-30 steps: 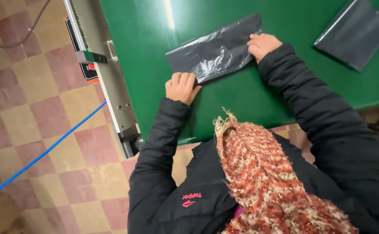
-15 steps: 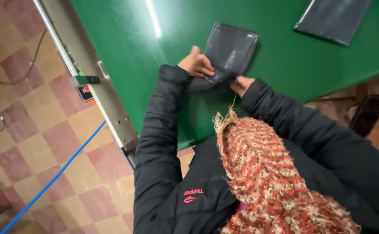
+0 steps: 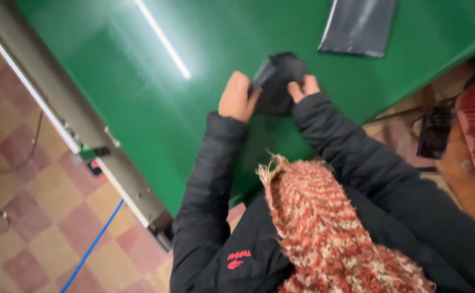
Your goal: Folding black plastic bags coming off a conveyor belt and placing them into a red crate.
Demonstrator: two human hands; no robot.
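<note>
Counter (image 3: 183,108): broad, smooth green surface, glossy, a long streak of light reflected across it; grey metal rail along its left edge. Floor (image 3: 26,228) beyond the rail: worn checkered tiles in tan and dull red, a blue line running across them.

Person's black puffer sleeves reach in from below; a coarse, nubbly knitted scarf (image 3: 329,233) in red and cream, fringed, hangs at the chest.

Flat dark grey plastic bag (image 3: 358,26): slick, rectangular, lying on the counter well apart from the hands, up and to the right.

Folded dark plastic bag (image 3: 279,81): crumpled, shiny, bunched into a small compact lump. It sits between both hands just above the counter. Left hand (image 3: 238,97) is closed around its left edge; right hand (image 3: 302,88) grips its right side, fingers curled in.
</note>
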